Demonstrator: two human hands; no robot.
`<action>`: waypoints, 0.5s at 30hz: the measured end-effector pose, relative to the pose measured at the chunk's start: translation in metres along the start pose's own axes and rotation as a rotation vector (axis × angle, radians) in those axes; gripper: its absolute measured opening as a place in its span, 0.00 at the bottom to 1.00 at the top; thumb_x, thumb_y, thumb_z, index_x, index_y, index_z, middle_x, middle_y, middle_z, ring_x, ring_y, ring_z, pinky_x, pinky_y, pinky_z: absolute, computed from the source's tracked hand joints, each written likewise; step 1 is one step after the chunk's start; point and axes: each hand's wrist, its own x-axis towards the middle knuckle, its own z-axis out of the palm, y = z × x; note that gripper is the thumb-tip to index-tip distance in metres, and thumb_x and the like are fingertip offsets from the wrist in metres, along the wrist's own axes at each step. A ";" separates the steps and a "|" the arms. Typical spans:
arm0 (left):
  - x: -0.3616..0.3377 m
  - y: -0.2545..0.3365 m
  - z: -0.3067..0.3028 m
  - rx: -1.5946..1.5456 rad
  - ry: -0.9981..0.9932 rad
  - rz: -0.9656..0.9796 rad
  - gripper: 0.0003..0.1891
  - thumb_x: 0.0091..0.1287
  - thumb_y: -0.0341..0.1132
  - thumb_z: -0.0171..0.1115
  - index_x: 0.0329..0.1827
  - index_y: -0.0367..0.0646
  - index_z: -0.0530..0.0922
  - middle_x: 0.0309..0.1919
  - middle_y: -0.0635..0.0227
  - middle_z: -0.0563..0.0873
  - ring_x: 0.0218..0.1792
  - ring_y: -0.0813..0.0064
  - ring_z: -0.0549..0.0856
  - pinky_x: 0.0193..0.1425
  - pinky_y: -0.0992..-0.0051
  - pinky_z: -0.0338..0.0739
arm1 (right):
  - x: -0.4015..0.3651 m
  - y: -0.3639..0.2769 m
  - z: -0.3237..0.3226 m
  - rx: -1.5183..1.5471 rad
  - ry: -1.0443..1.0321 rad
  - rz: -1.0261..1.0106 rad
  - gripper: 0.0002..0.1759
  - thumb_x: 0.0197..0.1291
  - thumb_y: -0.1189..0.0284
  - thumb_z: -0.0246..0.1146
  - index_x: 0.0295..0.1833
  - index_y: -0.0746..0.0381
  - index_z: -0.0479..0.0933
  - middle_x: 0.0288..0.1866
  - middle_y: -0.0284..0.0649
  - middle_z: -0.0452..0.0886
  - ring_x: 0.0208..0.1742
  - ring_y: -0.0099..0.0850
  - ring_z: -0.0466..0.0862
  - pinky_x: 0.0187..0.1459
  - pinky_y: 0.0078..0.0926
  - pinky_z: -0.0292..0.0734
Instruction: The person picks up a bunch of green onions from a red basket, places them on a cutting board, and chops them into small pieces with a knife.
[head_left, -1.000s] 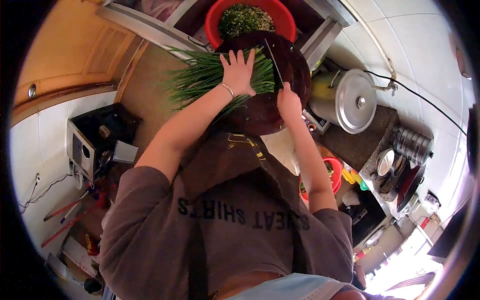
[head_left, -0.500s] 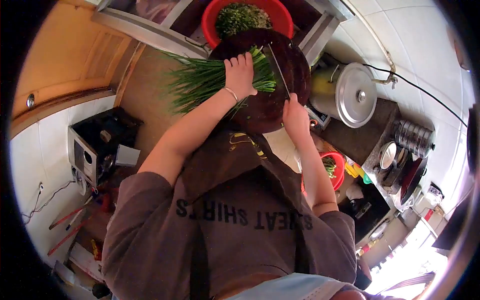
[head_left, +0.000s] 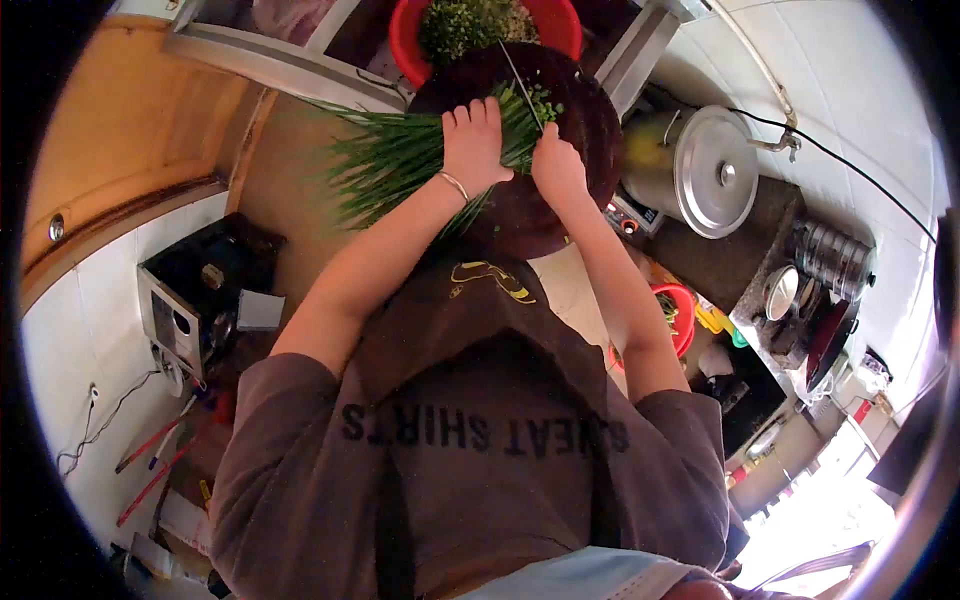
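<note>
A thick bunch of long green chives lies across a round, dark chopping board, its leafy ends hanging past the left edge. My left hand presses down on the bunch near its cut end, fingers closed over the stalks. In my right hand is the handle of a knife. Its thin blade stands edge-down against the cut end of the chives, just right of my left fingers. Small chopped chive pieces lie on the board to the right of the blade.
Beyond the board sits a red basin of chopped greens. A large lidded metal pot stands to the right, near a wall pipe. Lower right is another red basin. At left stands a black-and-silver appliance.
The knife and my right hand have moved left, from bare board onto the chives' cut end. Loose chopped pieces now show right of the blade. My left hand stays on the bunch.
</note>
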 end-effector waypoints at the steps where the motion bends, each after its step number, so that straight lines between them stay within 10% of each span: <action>1: 0.001 -0.001 0.000 -0.001 0.010 -0.003 0.61 0.29 0.56 0.81 0.67 0.32 0.61 0.53 0.54 0.74 0.50 0.56 0.75 0.59 0.57 0.68 | 0.006 0.000 0.000 0.012 -0.007 0.011 0.10 0.66 0.72 0.50 0.48 0.65 0.63 0.29 0.61 0.81 0.35 0.58 0.83 0.35 0.54 0.79; 15: -0.004 0.000 -0.004 0.002 -0.021 -0.002 0.61 0.32 0.57 0.82 0.69 0.34 0.59 0.52 0.55 0.74 0.51 0.56 0.75 0.58 0.56 0.70 | -0.134 0.064 -0.077 0.285 0.059 -0.069 0.10 0.68 0.70 0.53 0.49 0.65 0.66 0.28 0.58 0.79 0.34 0.59 0.80 0.32 0.53 0.71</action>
